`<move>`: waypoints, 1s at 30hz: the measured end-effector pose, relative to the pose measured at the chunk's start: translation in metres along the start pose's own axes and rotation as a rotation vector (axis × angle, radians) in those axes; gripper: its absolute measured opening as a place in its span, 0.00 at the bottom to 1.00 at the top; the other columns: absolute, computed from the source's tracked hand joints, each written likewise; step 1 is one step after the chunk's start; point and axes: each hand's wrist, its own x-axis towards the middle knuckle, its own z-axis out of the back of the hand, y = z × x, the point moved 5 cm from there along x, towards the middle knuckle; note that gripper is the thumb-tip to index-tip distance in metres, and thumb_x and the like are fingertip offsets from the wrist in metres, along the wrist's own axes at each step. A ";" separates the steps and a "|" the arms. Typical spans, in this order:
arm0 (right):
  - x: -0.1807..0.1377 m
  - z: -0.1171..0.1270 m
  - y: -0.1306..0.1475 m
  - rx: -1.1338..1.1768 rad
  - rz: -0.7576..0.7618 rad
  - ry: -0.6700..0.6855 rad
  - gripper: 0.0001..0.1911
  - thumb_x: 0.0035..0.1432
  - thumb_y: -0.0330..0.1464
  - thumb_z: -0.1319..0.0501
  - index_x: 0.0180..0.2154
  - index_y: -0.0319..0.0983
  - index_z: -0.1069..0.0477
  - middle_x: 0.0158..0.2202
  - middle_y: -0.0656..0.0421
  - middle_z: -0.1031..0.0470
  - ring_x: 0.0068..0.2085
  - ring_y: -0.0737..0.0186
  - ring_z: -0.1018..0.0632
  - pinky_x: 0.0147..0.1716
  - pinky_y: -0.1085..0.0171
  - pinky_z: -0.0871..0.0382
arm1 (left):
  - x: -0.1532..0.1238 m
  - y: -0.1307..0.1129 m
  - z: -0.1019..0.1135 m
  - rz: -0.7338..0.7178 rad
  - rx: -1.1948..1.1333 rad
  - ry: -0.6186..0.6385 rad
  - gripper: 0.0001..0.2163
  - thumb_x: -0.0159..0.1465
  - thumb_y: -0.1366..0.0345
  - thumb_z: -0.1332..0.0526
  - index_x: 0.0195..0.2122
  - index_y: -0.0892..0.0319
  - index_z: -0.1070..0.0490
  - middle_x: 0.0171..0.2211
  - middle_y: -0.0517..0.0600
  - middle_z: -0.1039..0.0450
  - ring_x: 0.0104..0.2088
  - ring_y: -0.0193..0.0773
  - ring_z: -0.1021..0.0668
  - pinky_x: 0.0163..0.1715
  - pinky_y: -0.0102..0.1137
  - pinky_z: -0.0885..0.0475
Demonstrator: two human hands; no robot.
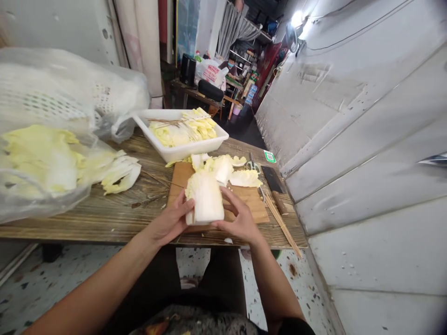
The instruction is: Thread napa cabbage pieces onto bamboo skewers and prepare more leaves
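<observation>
Between my two hands is a stack of pale napa cabbage leaves (205, 197), held over the near part of a wooden cutting board (256, 209). My left hand (174, 216) grips the stack's left side, thumb on its face. On the right side, my right hand (240, 218) curves its fingers and thumb around the edge. Behind the stack, more loose cabbage leaves (223, 167) lie on the board. At the board's right are a cleaver (274, 181), thin wooden skewers (282, 225) and scissors (252, 165), partly covered by leaves.
A white tub (167, 151) with skewered cabbage stands behind the board. A clear plastic bag (75, 197) of cabbage leaves fills the table's left. A white wall (349, 186) borders the right side. Farther back, a person (230, 67) sits near a table.
</observation>
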 end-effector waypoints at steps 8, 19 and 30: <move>-0.012 -0.031 -0.029 0.410 -0.094 -0.133 0.59 0.39 0.51 0.27 0.67 0.47 0.54 0.66 0.47 0.43 0.57 0.50 0.27 0.51 0.54 0.27 | -0.009 -0.026 -0.031 -0.030 0.185 -0.188 0.23 0.58 0.55 0.33 0.52 0.61 0.29 0.43 0.57 0.20 0.40 0.47 0.18 0.33 0.32 0.20; -0.026 -0.016 -0.023 0.212 -0.003 -0.131 0.47 0.48 0.47 0.29 0.65 0.44 0.45 0.64 0.49 0.40 0.58 0.52 0.29 0.54 0.56 0.30 | -0.020 -0.008 -0.025 0.019 0.186 -0.180 0.34 0.51 0.58 0.27 0.59 0.44 0.39 0.54 0.51 0.27 0.45 0.44 0.20 0.32 0.30 0.20; -0.036 -0.002 0.001 -0.362 0.151 -0.226 0.34 0.61 0.46 0.40 0.64 0.41 0.42 0.56 0.48 0.28 0.52 0.53 0.23 0.52 0.56 0.28 | -0.012 -0.002 -0.023 0.010 0.198 -0.160 0.31 0.55 0.55 0.31 0.59 0.44 0.38 0.57 0.50 0.29 0.50 0.47 0.23 0.44 0.37 0.21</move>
